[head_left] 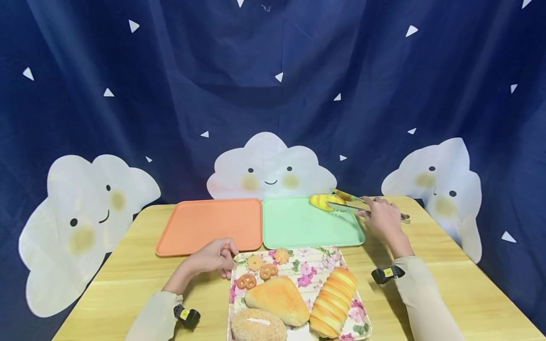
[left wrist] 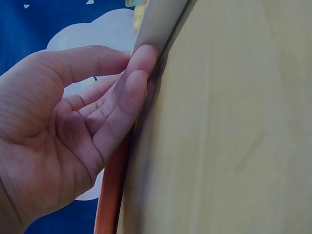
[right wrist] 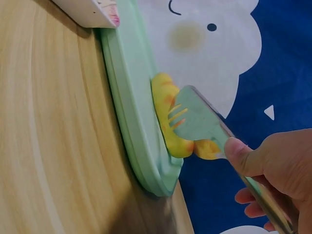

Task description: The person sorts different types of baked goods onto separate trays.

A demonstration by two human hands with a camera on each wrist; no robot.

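My right hand (head_left: 382, 219) holds a pair of metal tongs (right wrist: 199, 117), thumb on one arm and fingers beneath the other. The tongs' slotted ends stand apart on either side of a yellow bread roll (head_left: 319, 202) with orange streaks. That roll lies at the far right corner of the green tray (head_left: 311, 229). At the near left, my left hand (head_left: 213, 257) pinches the upper left edge of the floral tray (head_left: 313, 258) between thumb and fingers, as the left wrist view shows.
On the floral tray lie a ridged long bread (head_left: 333, 302), a triangular bread (head_left: 279, 299), a round seeded bread (head_left: 258, 327), and several small cookies and pretzels (head_left: 246, 282). An orange tray (head_left: 213, 225) sits left of the green one. A blue curtain (head_left: 273, 104) hangs behind the wooden table (head_left: 123, 274).
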